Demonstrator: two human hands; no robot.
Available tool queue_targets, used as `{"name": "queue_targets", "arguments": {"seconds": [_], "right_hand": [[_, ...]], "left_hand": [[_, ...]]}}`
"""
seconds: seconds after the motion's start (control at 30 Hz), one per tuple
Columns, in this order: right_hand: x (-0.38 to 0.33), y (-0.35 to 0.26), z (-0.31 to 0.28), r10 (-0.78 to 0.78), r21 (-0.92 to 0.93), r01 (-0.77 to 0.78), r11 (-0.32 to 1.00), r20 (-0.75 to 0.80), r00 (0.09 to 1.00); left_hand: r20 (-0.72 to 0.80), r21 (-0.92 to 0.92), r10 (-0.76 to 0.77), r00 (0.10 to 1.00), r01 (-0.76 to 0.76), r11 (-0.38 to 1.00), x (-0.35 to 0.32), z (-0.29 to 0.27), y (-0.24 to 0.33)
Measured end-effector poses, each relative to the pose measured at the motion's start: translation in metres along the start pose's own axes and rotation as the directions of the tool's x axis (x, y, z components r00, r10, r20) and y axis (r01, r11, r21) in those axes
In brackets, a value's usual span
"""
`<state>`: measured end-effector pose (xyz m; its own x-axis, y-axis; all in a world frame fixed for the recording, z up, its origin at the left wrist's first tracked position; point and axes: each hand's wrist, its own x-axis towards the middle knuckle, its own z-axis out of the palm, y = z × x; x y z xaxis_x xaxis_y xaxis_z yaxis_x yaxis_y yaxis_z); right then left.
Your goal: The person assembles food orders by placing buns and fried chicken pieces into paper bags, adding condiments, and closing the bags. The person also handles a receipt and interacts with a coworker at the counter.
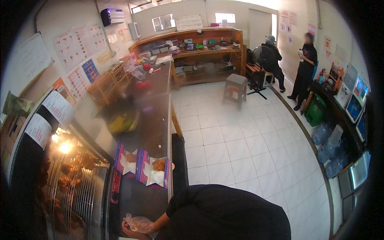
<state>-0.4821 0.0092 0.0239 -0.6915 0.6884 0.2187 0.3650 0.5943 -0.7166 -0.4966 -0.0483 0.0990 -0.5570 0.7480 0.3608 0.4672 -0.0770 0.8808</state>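
At the lower left edge, over the counter, my right hand (140,225) wears a loose, clear plastic glove; its fingers blur inside the crumpled plastic. Right against it is my left hand (126,231), partly cut off by the edge, its fingers curled around something I cannot make out. My black sleeve (224,212) fills the bottom. Beyond my hands, two open purple-and-white cardboard boxes stand on the dark counter (138,200). The nearer box (141,166) holds a piece of fried chicken (159,165) and a white wrapped bundle (157,177). Inside the farther box (121,158) lies a brownish piece.
On the left stands a lit warming cabinet (86,188) with fried pieces on wire racks. A blurred tray of something yellow-green (122,122) sits farther along. A grey stool (235,86), a fan (262,58), a seated person (273,56) and a standing person (307,66) are across the tiled floor.
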Motion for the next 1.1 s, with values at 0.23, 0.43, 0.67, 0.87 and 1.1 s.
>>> {"name": "queue_targets", "arguments": {"seconds": [0.23,0.43,0.67,0.87,1.1], "right_hand": [[-0.011,0.013,-0.042,0.101,0.261,-0.098,0.960,0.000,0.995],[-0.012,0.020,-0.057,0.118,0.411,-0.096,0.906,-0.029,0.993],[-0.014,0.004,-0.048,0.076,0.436,-0.066,0.898,-0.006,0.997],[-0.008,-0.070,-0.025,0.005,0.987,0.065,0.145,-0.066,0.998],[-0.037,-0.103,-0.029,-0.204,0.331,-0.025,0.943,0.637,0.743]], "left_hand": [[0.163,-0.199,-0.103,0.981,0.135,0.971,-0.009,0.014,0.027],[0.254,-0.259,-0.151,0.955,0.217,0.941,-0.013,0.022,0.040],[0.191,-0.298,-0.118,0.975,0.172,0.939,-0.005,0.032,0.032],[-0.176,-0.253,-0.108,0.978,0.061,0.966,0.035,-0.023,-0.030],[-0.840,0.412,0.275,0.467,0.221,0.884,0.052,-0.215,-0.175]]}}
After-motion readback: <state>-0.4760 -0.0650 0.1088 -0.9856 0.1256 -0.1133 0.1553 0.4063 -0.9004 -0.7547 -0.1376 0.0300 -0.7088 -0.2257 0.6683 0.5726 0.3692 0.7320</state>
